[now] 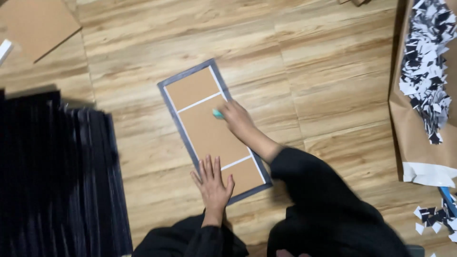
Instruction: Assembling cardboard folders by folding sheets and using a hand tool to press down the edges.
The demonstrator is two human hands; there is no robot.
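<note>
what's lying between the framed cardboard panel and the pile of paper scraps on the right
Only bare wooden floor, seen in the head view, between panel and scraps.

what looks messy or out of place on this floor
Black and white paper scraps have strayed off the brown paper sheet onto the wood floor at lower right, apart from the main heap. The cardboard panel under both hands lies flat and intact.

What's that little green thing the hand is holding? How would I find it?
Start at the grey-edged brown board lying on the wooden floor. The right hand rests on its middle panel. The small teal thing pokes from its fingertips, the only bright green-blue spot there.
</note>
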